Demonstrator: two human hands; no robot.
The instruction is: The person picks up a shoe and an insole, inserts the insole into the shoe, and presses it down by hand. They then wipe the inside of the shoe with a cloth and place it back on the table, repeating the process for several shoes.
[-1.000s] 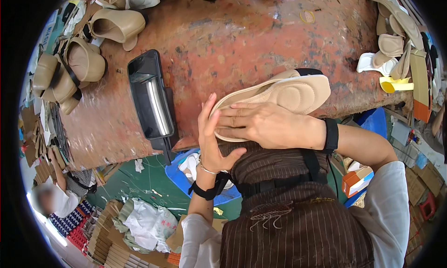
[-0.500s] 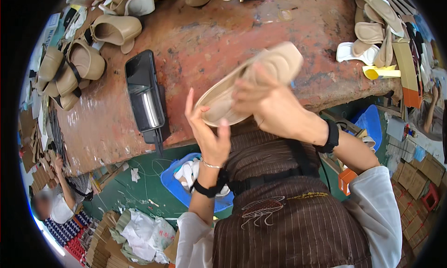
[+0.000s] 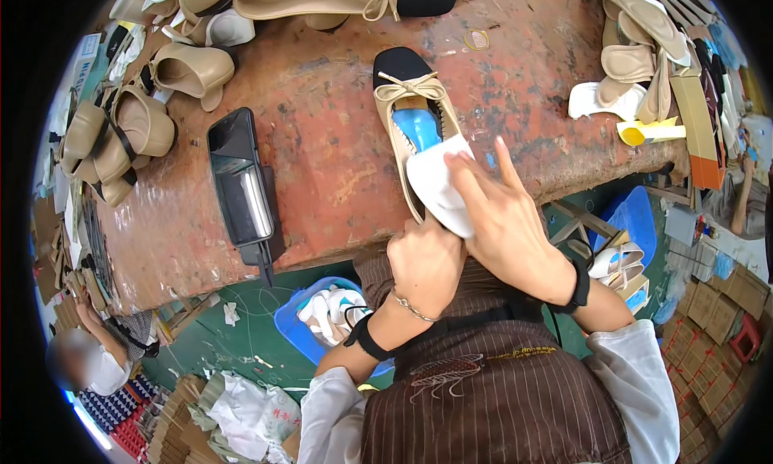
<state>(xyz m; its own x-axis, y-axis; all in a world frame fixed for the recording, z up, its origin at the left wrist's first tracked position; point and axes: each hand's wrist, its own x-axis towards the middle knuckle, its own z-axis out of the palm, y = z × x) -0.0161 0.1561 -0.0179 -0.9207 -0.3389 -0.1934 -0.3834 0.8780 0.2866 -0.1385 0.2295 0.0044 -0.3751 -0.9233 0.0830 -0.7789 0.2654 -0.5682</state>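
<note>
Worn red-brown bench (image 3: 322, 174), seen from above. Beside the middle of its near edge, a beige, black-toed shoe (image 3: 407, 89) points toward the far edge; a white insole (image 3: 436, 184) overlaps its opening. Left hand (image 3: 427, 261): fingers closed on the heel end. Right hand (image 3: 503, 226): one fingertip against the insole, another finger extended apart; whether the hidden thumb grips cannot be told.

Two bowed shoes (image 3: 400, 87); two blue bins (image 3: 290, 329); one black device (image 3: 239, 182)
</note>
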